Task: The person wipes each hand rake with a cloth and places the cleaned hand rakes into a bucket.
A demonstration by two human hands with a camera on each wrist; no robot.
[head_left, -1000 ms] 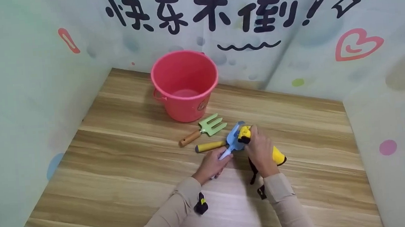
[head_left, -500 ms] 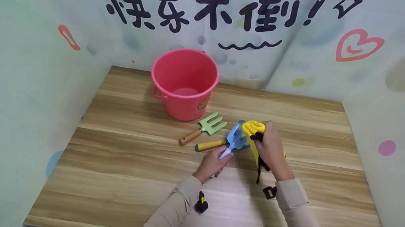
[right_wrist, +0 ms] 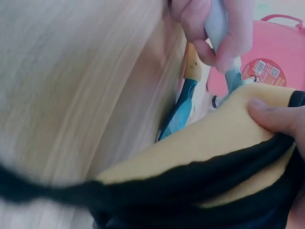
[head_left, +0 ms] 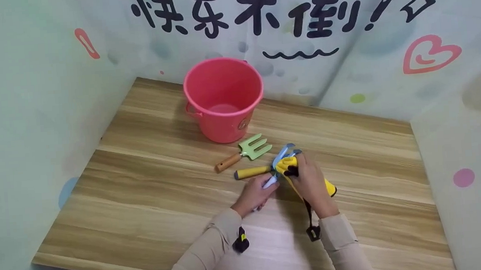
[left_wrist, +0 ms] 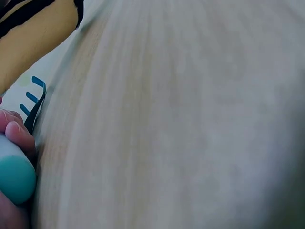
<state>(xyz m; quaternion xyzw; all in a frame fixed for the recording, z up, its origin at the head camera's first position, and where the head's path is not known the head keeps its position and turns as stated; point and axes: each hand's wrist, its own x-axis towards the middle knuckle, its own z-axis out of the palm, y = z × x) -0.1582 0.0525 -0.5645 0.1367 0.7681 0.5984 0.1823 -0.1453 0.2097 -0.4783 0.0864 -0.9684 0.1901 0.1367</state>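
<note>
Toward the left, upright on the wood-grained table (head_left: 144,209), a smooth pink bucket (head_left: 223,127), round-mouthed. Nearby, a green, flat-tined fork (head_left: 248,151), wooden-handled, then a round yellow handle (head_left: 252,172). Next, curled around a smooth pale-handled trowel (head_left: 271,181) above the table, the left hand (head_left: 253,194); long axis slanting away and rightward, blue end farthest from the person, partly covered. Rightmost, pinching soft, fuzzy, black-edged yellow cloth (head_left: 286,164) against it, the right hand (head_left: 309,179).

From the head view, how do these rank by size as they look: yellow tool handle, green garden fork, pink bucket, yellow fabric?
1. pink bucket
2. green garden fork
3. yellow tool handle
Unsure: yellow fabric, partly hidden by the right hand.
</note>
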